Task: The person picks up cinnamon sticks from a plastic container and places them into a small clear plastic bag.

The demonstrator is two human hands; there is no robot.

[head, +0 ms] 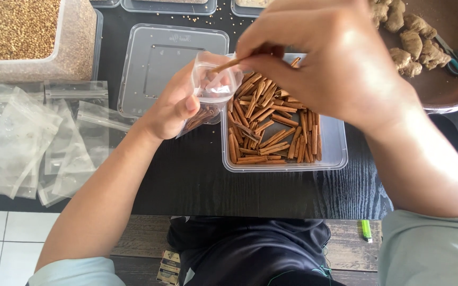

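Note:
My left hand (173, 103) holds a small clear zip bag (214, 87) open at its mouth; several cinnamon sticks lie inside the bag. My right hand (324, 58) pinches one cinnamon stick (228, 64) and its tip is at the bag's opening. Right beneath my right hand sits a clear rectangular tub (335, 145) filled with many brown cinnamon sticks (271, 127). Both hands hover over the black table (197, 180).
A clear lid (155, 58) lies behind the bag. A pile of empty zip bags (38, 143) lies at the left. A tub of tan seeds (33, 37) stands far left. A metal bowl (451, 85) with ginger pieces and teal scissors (454, 55) is at right.

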